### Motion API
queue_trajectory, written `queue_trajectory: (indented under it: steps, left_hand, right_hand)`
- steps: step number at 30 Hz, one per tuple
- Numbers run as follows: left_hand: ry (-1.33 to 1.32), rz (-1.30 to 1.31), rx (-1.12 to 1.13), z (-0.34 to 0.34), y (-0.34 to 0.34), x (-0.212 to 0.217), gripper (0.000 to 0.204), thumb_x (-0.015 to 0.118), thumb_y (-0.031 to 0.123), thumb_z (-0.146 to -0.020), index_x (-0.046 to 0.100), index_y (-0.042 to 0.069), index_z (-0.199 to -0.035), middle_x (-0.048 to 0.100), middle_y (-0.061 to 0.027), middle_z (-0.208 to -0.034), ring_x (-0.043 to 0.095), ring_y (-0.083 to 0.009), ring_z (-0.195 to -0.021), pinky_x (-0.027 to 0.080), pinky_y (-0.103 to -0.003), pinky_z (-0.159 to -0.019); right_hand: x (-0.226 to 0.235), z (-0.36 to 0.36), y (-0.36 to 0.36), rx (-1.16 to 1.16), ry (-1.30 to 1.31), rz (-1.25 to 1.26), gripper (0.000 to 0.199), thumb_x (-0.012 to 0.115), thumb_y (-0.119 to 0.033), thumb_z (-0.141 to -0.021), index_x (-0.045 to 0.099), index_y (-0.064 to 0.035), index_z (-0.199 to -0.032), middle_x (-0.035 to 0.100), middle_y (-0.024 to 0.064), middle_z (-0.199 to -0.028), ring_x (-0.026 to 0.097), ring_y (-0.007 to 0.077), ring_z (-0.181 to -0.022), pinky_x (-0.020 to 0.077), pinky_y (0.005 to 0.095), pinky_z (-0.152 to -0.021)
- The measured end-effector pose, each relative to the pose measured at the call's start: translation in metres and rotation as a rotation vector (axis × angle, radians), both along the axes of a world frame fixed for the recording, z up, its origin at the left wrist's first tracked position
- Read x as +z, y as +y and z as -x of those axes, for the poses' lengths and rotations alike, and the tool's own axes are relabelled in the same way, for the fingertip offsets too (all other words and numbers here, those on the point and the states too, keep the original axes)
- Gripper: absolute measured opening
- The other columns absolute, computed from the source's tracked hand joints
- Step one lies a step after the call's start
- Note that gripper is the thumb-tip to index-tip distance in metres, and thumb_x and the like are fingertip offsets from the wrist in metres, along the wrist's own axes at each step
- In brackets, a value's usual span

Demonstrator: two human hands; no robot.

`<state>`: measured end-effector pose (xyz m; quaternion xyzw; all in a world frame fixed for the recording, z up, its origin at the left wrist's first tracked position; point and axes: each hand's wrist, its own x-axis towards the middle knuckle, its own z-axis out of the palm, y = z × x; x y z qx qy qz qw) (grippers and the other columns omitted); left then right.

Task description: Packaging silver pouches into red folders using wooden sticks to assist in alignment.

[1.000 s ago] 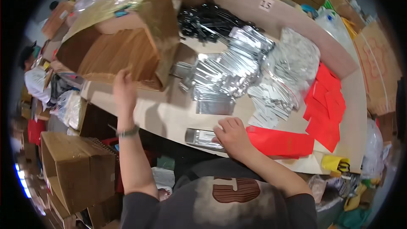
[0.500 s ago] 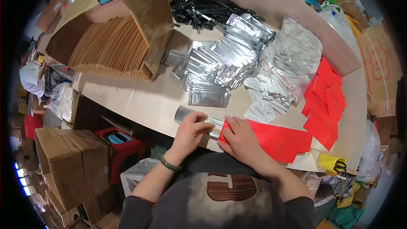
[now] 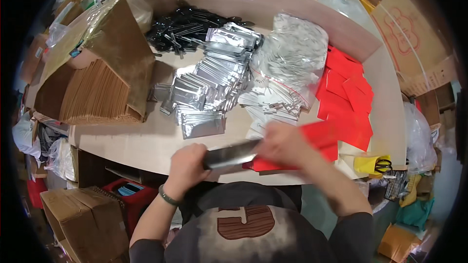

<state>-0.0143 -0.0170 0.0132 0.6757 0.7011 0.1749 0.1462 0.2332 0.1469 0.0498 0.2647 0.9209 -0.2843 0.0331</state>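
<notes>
In my left hand [image 3: 187, 166], closed around its left end, is a shiny silver-grey strip [image 3: 229, 155], flat and long. My right hand [image 3: 280, 143] is at the strip's other end, fingers curled and blurred by motion; what they pinch is hidden. Beneath and beside my right hand lie red paper sleeves [image 3: 321, 139] near the table's front edge. Several silver foil packets [image 3: 204, 125] lie in overlapping rows just beyond my hands. White slips [image 3: 273, 102] are spread right of these, partly in a clear plastic bag [image 3: 292, 44].
A cardboard box [image 3: 122, 53] holding upright brown cardboard pieces [image 3: 95, 95] stands at the left. Black plastic-wrapped items [image 3: 180, 27] are heaped at the back. More red sleeves [image 3: 343, 92] lie at the right, with black-handled scissors [image 3: 384, 166] in a yellow holder [image 3: 364, 164] near the front edge.
The view has shifted. My hands have moved apart, with the silver-grey strip now stretched between them. My left hand has gone from a loose pinch to a closed grip; my right hand has lifted off the red sleeves.
</notes>
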Motion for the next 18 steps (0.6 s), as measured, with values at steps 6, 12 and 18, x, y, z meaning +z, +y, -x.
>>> queue_trajectory:
  steps: [6,12,18]
  left_hand:
    - [-0.69,0.249,-0.1,-0.024,-0.003,0.006,0.049,0.073,0.015,-0.07,0.056,0.001,-0.114,0.062,-0.0165,-0.101,0.063,-0.0302,-0.088,0.051,-0.036,-0.078]
    - [-0.83,0.342,-0.268,-0.051,0.013,0.007,0.048,0.071,0.012,-0.07,0.054,0.001,-0.114,0.062,-0.0167,-0.091,0.063,-0.0331,-0.083,0.051,-0.038,-0.076]
    - [-0.319,0.071,0.159,-0.018,-0.019,-0.028,0.051,0.075,0.011,-0.069,0.055,0.004,-0.115,0.064,-0.0171,-0.096,0.064,-0.0346,-0.09,0.052,-0.04,-0.078]
  right_hand:
    - [0.013,-0.068,-0.003,0.038,0.081,-0.16,0.038,0.078,-0.027,-0.076,0.064,-0.0025,-0.102,0.052,0.0205,-0.132,0.046,0.0388,-0.124,0.0359,0.0475,-0.107]
    - [-0.012,-0.006,-0.034,0.128,0.247,-0.236,0.039,0.071,-0.039,-0.077,0.063,-0.0023,-0.087,0.06,0.0203,-0.101,0.056,0.0368,-0.101,0.0464,0.0441,-0.084]
    - [-0.022,0.011,-0.058,-0.313,-0.141,-0.13,0.038,0.065,-0.039,-0.087,0.061,-0.0029,-0.075,0.063,0.0161,-0.066,0.062,0.0363,-0.064,0.0474,0.0471,-0.057]
